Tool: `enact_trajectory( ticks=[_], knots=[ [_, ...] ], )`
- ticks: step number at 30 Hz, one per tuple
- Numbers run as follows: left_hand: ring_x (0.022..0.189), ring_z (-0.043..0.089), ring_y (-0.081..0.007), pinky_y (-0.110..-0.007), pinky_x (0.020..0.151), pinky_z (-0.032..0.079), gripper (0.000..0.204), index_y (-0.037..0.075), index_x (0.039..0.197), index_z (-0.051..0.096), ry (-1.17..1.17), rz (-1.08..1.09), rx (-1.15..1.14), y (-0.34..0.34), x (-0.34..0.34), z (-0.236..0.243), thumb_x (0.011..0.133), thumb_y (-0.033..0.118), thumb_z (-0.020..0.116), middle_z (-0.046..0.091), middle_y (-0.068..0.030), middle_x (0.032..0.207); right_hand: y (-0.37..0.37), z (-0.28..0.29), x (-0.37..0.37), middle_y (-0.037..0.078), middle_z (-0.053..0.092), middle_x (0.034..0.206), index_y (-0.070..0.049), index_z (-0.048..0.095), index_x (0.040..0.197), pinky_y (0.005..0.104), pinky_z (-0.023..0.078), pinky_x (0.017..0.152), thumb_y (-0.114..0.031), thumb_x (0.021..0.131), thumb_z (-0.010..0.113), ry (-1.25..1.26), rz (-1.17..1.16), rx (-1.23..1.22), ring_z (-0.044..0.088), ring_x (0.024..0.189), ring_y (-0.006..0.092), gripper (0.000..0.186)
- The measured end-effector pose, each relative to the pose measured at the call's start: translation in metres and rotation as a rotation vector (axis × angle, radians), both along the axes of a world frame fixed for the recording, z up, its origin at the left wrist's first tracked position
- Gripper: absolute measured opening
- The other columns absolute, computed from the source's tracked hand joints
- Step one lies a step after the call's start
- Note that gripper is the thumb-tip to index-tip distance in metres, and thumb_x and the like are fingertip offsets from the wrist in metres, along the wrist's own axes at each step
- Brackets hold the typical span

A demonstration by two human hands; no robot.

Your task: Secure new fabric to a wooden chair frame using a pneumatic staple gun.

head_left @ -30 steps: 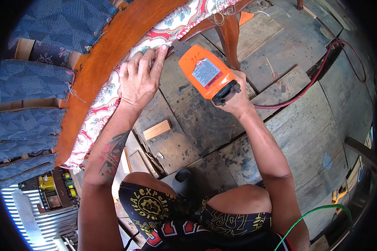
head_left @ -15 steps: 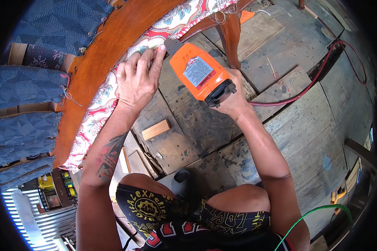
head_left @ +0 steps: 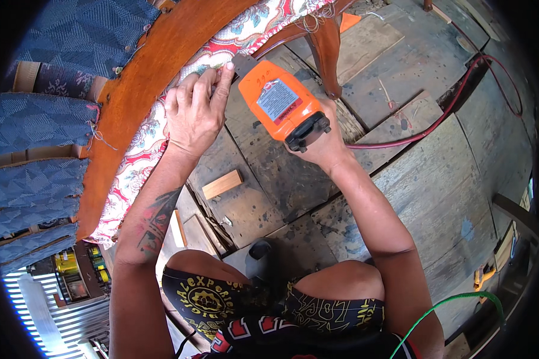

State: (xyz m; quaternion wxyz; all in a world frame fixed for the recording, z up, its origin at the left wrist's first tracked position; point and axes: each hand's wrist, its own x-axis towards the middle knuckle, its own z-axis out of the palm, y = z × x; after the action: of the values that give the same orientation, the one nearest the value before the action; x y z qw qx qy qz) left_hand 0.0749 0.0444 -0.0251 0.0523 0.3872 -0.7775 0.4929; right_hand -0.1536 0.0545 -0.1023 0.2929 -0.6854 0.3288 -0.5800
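Hose [head_left: 437,116] beside chair leg [head_left: 328,54], offcut [head_left: 222,183] nearby
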Motion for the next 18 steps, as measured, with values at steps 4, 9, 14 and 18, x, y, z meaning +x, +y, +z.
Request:
enact_trajectory(
  ticks=[4, 9, 14, 18],
  knots=[
    [0.112, 0.05, -0.0196, -0.037, 0.092, 0.034, 0.059, 0.021, 0.139, 0.06, -0.009, -0.017, -0.032, -0.001, 0.003, -0.002, 0.081, 0.009, 0.067, 0.054, 0.0006, 0.117, -0.002, -0.004, -0.001, 0.016, 0.072, 0.095, -0.003, 0.067, 0.114, 0.0371, 0.057, 0.074, -0.012, 0.064, 0.084, 0.013, -0.033, -0.006, 0.072, 0.082, 0.0329, 0.054],
    [0.11, 0.051, -0.0185, -0.037, 0.092, 0.034, 0.065, 0.023, 0.142, 0.058, 0.041, 0.0, 0.029, 0.007, 0.005, 0.0, 0.08, 0.005, 0.065, 0.054, 0.0011, 0.116, 0.006, -0.05, -0.008, 0.008, 0.07, 0.095, -0.012, 0.068, 0.101, 0.0409, 0.048, 0.093, -0.015, 0.064, 0.082, 0.149, -0.206, 0.0, 0.065, 0.093, 0.0286, 0.039],
    [0.11, 0.052, -0.0152, -0.034, 0.09, 0.032, 0.06, 0.021, 0.142, 0.057, -0.013, 0.025, -0.024, 0.016, 0.018, 0.002, 0.083, 0.014, 0.063, 0.056, 0.0029, 0.115, 0.026, -0.042, -0.003, 0.009, 0.071, 0.092, -0.01, 0.07, 0.098, 0.0401, 0.05, 0.086, -0.015, 0.064, 0.082, -0.088, -0.061, 0.151, 0.067, 0.088, 0.0296, 0.036],
    [0.107, 0.053, -0.015, -0.034, 0.089, 0.032, 0.061, 0.02, 0.141, 0.058, -0.033, 0.009, -0.051, 0.017, 0.019, 0.001, 0.08, 0.013, 0.064, 0.056, 0.0035, 0.112, 0.034, -0.023, 0.006, 0.013, 0.071, 0.088, -0.006, 0.07, 0.097, 0.0378, 0.055, 0.076, -0.015, 0.063, 0.084, -0.111, -0.123, -0.03, 0.071, 0.079, 0.0315, 0.038]
  ],
)
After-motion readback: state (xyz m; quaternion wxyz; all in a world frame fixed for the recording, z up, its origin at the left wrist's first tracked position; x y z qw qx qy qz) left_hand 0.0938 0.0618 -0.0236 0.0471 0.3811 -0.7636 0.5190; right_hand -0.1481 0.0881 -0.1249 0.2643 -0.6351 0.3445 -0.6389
